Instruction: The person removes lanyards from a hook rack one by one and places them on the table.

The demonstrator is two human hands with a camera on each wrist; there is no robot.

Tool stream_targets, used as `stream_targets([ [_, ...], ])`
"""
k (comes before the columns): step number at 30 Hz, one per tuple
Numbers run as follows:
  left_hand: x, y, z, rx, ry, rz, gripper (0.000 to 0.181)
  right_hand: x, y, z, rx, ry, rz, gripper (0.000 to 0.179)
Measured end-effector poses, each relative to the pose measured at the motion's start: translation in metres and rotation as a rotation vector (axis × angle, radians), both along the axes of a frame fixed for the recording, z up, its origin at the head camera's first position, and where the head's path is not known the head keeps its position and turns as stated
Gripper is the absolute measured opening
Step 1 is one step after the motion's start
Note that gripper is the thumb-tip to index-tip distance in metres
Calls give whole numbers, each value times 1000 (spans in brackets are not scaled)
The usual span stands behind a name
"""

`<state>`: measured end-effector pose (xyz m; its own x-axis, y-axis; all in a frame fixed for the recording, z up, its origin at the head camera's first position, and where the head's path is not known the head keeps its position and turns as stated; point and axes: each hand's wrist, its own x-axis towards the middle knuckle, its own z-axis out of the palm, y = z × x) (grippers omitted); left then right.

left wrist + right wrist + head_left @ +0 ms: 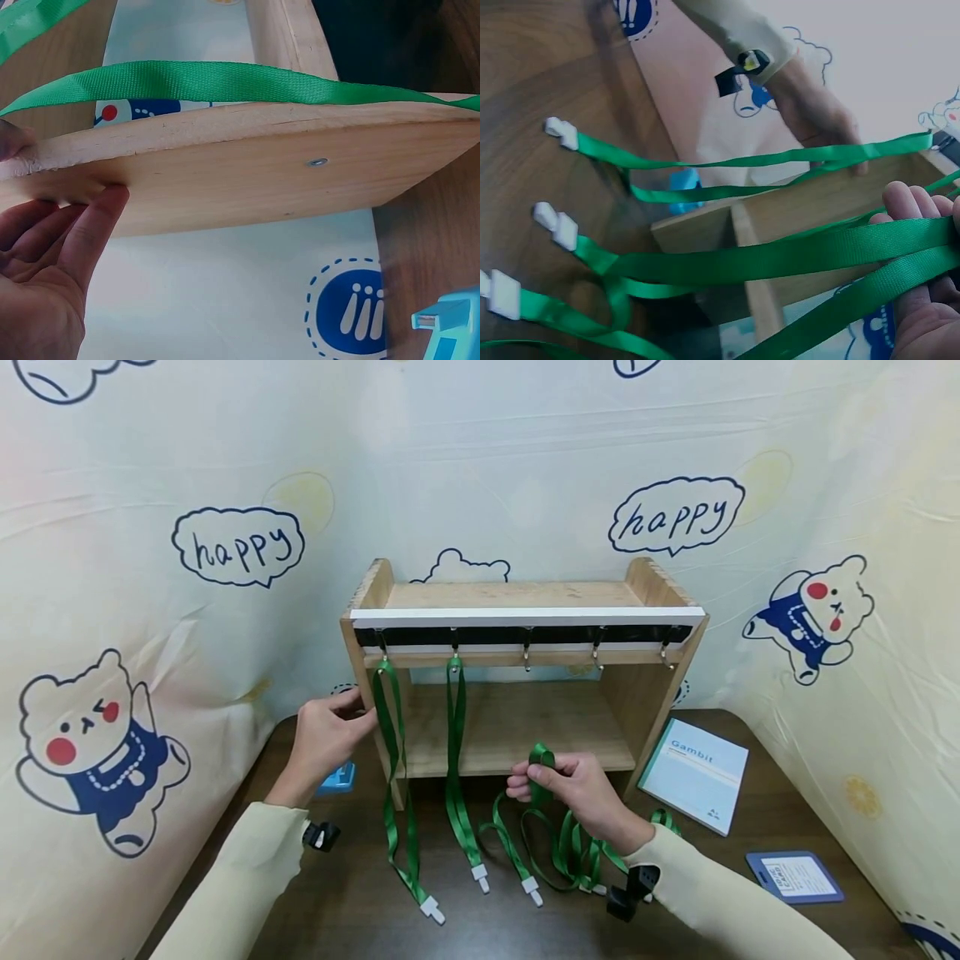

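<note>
My left hand point(322, 735) grips the left side panel of a wooden shelf point(517, 718). In the left wrist view, its fingers point(97, 225) lie against the panel's outer face, with the thumb at the front edge. The right hand point(588, 789) pinches the looped top of a green lanyard point(542, 757) in front of the shelf. This lanyard's straps run down to the table in the head view. Two more lanyards hang from the two leftmost hooks: one point(384, 710) near my left hand and another point(453, 735) beside it. White clips point(480, 875) finish their lower ends.
Bare metal hooks point(527, 656) line the right part of the front rail. More green lanyards point(573, 852) lie tangled beneath my right hand. A blue book point(697, 772) and a blue-framed card holder point(795, 877) lie at right. Behind my left wrist is a blue object point(337, 778).
</note>
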<state>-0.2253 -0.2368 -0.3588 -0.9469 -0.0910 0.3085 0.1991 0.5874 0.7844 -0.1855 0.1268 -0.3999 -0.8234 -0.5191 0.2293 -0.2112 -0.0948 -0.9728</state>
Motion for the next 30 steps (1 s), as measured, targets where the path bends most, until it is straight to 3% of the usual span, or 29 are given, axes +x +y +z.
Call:
stream_targets([
  [9,2,0,2,15,3,0,59,3,-2,-34,73,-33,-18,41],
  [15,1,-1,0,24,8,-9,60,4,-4,-61,125,-139,-56,37],
  [21,-1,-1,-3,27,30,-15,59,6,-6,-79,180,-187,-59,38],
  [24,-1,-1,-4,30,29,-21,58,5,-7,-82,209,-165,-85,35],
  [30,0,-1,-3,28,23,-28,57,2,-2,-73,280,-17,-211,31],
])
